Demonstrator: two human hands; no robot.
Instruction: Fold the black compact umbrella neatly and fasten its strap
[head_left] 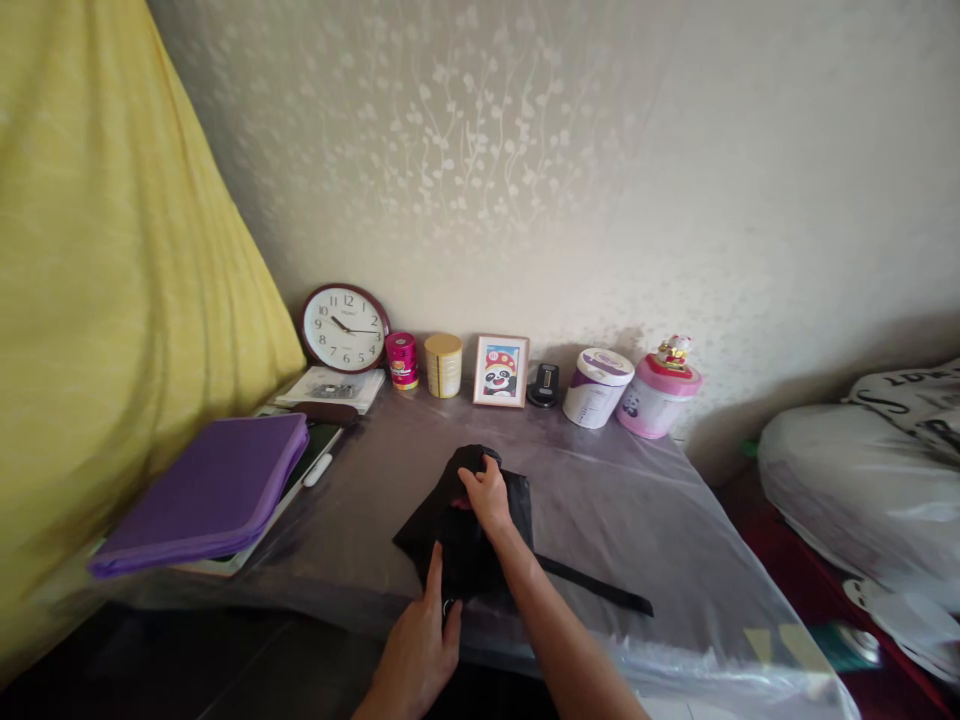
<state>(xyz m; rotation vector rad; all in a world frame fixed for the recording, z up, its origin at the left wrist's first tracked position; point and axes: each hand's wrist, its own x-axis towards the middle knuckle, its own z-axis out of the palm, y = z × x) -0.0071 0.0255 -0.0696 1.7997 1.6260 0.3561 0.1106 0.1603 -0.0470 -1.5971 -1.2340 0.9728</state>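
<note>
A black fabric item [427, 530], possibly a bag, lies bunched near the front of the table, its exact kind unclear. From its right side a long black strap [600, 585] stretches across the table. My right hand [486, 495] is closed on the upper part of the black fabric, thumb and fingers pinching a fold. At the near edge, my left hand [427, 630] holds the fabric between thumb and fingers, with the index finger laid along it. A small shiny ring shows by the left thumb. Part of the fabric is hidden behind my right forearm.
A purple zip folder [210, 480] rests on a board at the left. Along the wall stand a clock [345, 328], a pink tin [402, 362], a yellow-lidded canister [444, 368], a framed panda picture [501, 372], a white tub [596, 390] and a pink tub [656, 400] bearing a figurine.
</note>
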